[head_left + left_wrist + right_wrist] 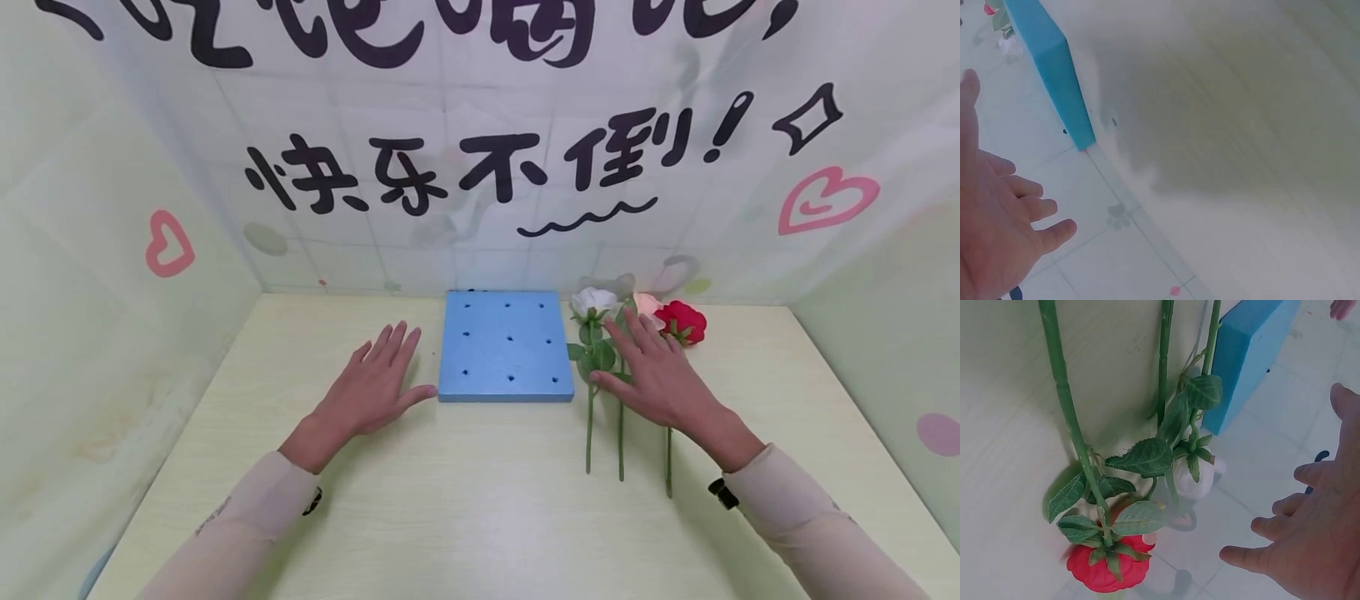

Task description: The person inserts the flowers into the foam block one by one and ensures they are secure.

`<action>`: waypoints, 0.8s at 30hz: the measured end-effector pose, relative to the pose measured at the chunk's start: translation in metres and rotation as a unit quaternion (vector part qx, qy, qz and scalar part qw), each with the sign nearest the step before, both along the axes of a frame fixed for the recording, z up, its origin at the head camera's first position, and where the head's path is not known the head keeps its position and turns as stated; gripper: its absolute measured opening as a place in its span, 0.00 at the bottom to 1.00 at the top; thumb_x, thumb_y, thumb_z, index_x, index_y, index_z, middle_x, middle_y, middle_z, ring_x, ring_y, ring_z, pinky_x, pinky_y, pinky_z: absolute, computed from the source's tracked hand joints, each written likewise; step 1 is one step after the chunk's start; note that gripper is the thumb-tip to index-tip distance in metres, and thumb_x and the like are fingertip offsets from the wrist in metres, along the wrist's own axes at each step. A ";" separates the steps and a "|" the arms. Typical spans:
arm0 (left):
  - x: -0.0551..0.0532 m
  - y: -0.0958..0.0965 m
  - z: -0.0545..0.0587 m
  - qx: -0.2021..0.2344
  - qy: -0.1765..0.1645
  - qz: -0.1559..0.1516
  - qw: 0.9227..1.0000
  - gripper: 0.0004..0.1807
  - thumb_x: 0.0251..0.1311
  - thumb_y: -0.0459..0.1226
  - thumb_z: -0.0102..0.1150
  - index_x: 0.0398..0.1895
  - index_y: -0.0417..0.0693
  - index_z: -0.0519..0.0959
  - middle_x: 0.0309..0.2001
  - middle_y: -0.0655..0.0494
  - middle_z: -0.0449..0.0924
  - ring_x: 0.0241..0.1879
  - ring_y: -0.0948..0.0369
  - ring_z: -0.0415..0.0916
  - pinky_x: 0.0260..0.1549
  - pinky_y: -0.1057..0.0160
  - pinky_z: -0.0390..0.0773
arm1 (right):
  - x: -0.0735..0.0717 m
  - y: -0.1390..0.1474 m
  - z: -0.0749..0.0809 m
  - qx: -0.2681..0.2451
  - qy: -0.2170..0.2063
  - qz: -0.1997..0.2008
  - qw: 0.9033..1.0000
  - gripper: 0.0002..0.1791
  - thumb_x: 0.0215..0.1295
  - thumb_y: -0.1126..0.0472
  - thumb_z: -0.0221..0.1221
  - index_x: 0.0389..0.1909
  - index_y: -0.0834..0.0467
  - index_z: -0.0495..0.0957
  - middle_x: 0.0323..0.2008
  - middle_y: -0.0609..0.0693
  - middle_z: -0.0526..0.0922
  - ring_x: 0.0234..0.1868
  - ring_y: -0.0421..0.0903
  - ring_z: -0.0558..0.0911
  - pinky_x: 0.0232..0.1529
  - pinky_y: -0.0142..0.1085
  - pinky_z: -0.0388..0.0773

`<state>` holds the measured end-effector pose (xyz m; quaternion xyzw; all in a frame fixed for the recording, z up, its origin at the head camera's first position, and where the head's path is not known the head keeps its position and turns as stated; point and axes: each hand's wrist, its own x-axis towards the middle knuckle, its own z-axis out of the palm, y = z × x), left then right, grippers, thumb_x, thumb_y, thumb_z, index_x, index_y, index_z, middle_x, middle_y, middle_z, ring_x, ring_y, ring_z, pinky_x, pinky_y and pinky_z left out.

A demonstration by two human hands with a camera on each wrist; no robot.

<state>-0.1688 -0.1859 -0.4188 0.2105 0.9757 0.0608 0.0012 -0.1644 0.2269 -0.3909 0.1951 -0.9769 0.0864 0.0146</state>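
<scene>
A blue board (pixel 487 354) with several small holes lies flat near the back of the table. My left hand (pixel 377 383) hovers to its left with straight, spread fingers and holds nothing. To the board's right lie three artificial roses with green stems: a white rose (pixel 595 303), a pink rose (pixel 647 308) and a red rose (pixel 682 322). My right hand (pixel 654 375) is spread above the roses, apart from them, and partly hides the pink and red ones in the head view. In the right wrist view the red rose (pixel 1110 569) and its leaves show plainly.
The pale wooden table (pixel 465 500) reaches forward to a printed cloth backdrop (pixel 390 250) with black lettering. Cloth side walls (pixel 90 333) stand to the left and right of the table.
</scene>
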 end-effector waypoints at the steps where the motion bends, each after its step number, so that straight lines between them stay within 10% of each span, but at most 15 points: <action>1: -0.001 0.000 0.001 0.004 -0.002 0.002 1.000 0.51 0.64 0.68 0.39 0.78 0.45 0.43 0.77 0.42 0.41 0.76 0.45 0.40 0.68 0.39 0.52 | -0.001 0.000 0.001 0.000 0.001 -0.001 1.000 0.48 0.66 0.32 0.50 0.76 0.57 0.49 0.76 0.62 0.44 0.75 0.66 0.47 0.66 0.68 0.51; 15: -0.023 0.020 0.016 0.131 -0.077 0.060 0.987 0.48 0.66 0.63 0.43 0.77 0.42 0.47 0.76 0.43 0.48 0.74 0.46 0.47 0.67 0.39 0.56 | -0.023 -0.003 0.023 -0.099 -0.076 -0.039 0.991 0.48 0.68 0.37 0.52 0.77 0.58 0.45 0.76 0.63 0.42 0.73 0.67 0.52 0.62 0.64 0.63; 24: -0.038 0.030 0.028 0.275 -0.156 0.138 0.939 0.39 0.68 0.54 0.50 0.75 0.44 0.54 0.72 0.44 0.59 0.69 0.45 0.60 0.63 0.43 0.67 | -0.034 -0.002 0.031 -0.238 -0.166 -0.074 0.954 0.45 0.69 0.38 0.52 0.77 0.57 0.47 0.74 0.62 0.55 0.69 0.66 0.62 0.59 0.63 0.69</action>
